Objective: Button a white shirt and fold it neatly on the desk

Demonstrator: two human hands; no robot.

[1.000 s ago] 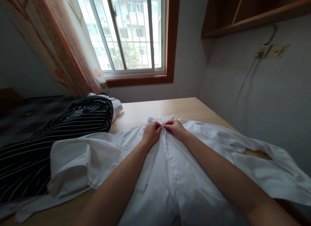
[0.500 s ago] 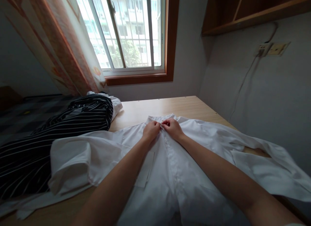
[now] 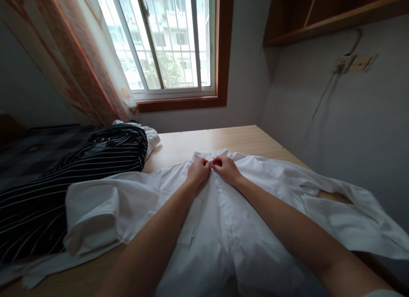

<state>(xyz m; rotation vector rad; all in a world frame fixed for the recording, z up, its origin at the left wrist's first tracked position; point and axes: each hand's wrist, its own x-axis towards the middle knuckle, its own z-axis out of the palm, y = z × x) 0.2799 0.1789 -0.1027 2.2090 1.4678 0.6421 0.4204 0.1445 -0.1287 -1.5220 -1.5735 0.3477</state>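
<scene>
A white long-sleeved shirt [image 3: 204,229] lies spread on the wooden table, its collar toward the window and its sleeves out to both sides. Just below the collar [image 3: 212,154], my left hand [image 3: 200,170] is closed in a pinch on the left side of the front opening. My right hand [image 3: 225,168] pinches the opposite edge, its fingertips almost meeting those of the left. Any button between the fingers is too small or hidden to make out. From there the front placket [image 3: 225,203] runs down toward me between my forearms.
Black clothing with white stripes [image 3: 118,148] is heaped at the left, with white cloth [image 3: 151,137] behind it. The pale wooden table [image 3: 220,137] ends at a window wall. A shelf [image 3: 335,22] and a socket with a cord [image 3: 345,63] are on the right wall.
Both hands keep their pinch at the collar with only tiny finger movement. The whole view has shifted slightly; the shirt stays in place.
</scene>
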